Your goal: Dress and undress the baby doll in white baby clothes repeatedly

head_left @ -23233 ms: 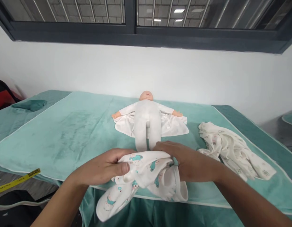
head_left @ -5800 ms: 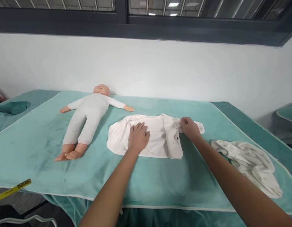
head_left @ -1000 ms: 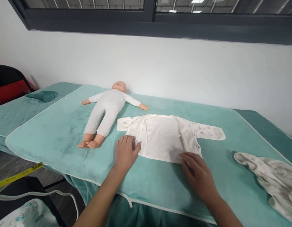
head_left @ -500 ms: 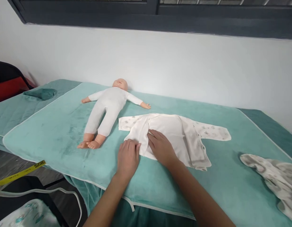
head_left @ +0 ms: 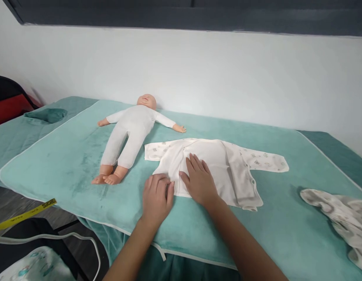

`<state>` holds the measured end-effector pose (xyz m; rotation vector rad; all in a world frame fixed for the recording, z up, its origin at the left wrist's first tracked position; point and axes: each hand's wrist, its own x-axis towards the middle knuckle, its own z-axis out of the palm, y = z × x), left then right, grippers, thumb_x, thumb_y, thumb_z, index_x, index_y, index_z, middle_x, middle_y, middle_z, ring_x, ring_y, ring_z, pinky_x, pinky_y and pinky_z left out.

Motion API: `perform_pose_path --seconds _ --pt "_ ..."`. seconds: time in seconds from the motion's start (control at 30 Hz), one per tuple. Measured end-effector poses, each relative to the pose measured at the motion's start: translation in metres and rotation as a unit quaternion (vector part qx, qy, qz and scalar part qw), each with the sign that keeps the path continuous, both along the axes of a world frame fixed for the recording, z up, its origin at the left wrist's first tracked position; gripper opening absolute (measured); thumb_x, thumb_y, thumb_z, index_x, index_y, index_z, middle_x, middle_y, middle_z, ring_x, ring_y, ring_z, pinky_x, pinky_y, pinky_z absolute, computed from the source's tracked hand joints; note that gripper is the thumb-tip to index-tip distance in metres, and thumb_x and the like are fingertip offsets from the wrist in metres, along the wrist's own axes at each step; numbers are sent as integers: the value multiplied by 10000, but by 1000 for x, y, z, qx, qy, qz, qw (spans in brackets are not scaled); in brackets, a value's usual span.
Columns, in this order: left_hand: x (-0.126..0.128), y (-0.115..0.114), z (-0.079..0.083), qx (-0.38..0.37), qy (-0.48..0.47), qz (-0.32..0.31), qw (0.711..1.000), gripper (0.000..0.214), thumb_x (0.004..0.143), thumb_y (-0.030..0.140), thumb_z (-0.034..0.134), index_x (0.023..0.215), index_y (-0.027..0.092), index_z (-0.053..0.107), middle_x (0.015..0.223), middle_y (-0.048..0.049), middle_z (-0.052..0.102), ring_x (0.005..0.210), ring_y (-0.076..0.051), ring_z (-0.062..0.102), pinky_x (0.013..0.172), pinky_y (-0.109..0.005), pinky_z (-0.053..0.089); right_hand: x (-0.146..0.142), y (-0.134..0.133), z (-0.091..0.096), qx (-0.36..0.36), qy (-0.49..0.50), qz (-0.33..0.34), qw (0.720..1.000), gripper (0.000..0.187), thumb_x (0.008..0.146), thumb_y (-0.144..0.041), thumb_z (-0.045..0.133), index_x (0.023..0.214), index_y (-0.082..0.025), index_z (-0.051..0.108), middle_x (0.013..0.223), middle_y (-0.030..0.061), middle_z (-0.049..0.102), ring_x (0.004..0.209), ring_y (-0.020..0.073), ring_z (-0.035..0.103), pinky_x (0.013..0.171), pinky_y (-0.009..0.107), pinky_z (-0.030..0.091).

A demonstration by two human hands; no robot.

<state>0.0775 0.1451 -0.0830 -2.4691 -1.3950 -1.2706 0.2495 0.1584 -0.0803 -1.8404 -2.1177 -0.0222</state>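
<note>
A small white baby shirt (head_left: 224,162) lies spread on the teal towel (head_left: 66,156), its sleeves stretched left and right. My left hand (head_left: 156,197) rests flat at the shirt's near left hem, fingers open. My right hand (head_left: 199,180) lies flat on the shirt's lower front, fingers spread. A baby doll (head_left: 131,130) in a white suit lies on its back just left of the shirt, head toward the wall.
A crumpled patterned white garment (head_left: 337,216) lies at the right edge of the towel. A folded dark green cloth (head_left: 46,115) sits at the far left. A printed garment (head_left: 34,265), a yellow tape (head_left: 22,216) and a white cord (head_left: 81,240) are below the table's left front.
My right hand has moved from the shirt's near right hem leftward onto its lower front, close to my left hand. The shirt's right flap now lies slightly rumpled.
</note>
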Motion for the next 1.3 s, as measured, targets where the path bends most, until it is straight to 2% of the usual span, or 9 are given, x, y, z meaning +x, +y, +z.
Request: perform_pose_path --seconds 0.13,0.3,0.57,0.67,0.77,0.93,1.0,1.17,1.3 --pt "3 -2 7 -14 59 -62 996 103 925 264 547 987 199 598 986 -83 670 975 -240 573 836 -395 421 3 1 -3 -2 -5 5 1000 622 1006 -440 303 1483 -44 361 1563 216 318 1478 312 244 1162 532 243" --pt "10 2 8 -66 124 -27 990 201 897 400 584 882 202 614 893 -67 673 907 -256 556 782 -403 386 20 22 1 -37 -31 39 998 636 1009 -454 277 1482 -37 367 1561 204 329 1482 287 244 1169 490 253" --pt "8 0 7 -24 136 -36 990 296 937 309 520 659 206 519 680 -35 604 726 -206 503 680 -371 341 25 70 6 -68 -35 -6 997 597 1011 -385 303 1465 -3 368 1549 205 358 1475 298 249 1173 468 230" --pt "7 -1 8 -3 130 -37 991 309 938 282 510 639 206 510 651 -35 583 701 -200 497 664 -363 337 23 64 7 -57 -34 18 998 581 1005 -371 319 1463 -18 377 1549 205 357 1471 298 259 1168 474 244" --pt "7 -1 8 11 116 -42 992 313 938 253 505 629 207 501 639 -34 576 689 -195 496 656 -357 340 22 43 9 -48 -30 90 994 579 1007 -385 313 1474 -47 375 1555 188 355 1469 270 273 1170 466 260" --pt "5 0 6 21 95 -46 994 327 936 223 502 610 209 477 602 -27 553 657 -184 491 639 -344 340 24 12 14 -57 -2 188 980 525 1012 -400 307 1462 -155 421 1546 96 405 1456 200 309 1185 416 257" --pt "5 0 5 24 87 -47 995 325 933 212 506 610 207 473 596 -23 551 643 -178 484 631 -337 339 29 15 13 -64 7 166 984 521 1013 -404 303 1462 -170 425 1546 75 408 1447 183 324 1186 403 256" --pt "5 0 3 43 69 -34 996 341 925 184 513 589 201 457 553 -8 516 597 -162 450 595 -315 319 38 56 9 -81 -18 11 996 636 1011 -445 273 1499 -42 338 1582 154 314 1488 237 222 1194 433 198" --pt "5 0 1 36 70 -26 997 335 924 180 522 593 197 467 540 -2 493 584 -157 447 592 -300 330 37 81 9 -93 -32 -19 995 622 1011 -444 276 1469 -38 384 1559 162 362 1493 248 202 1188 424 191"
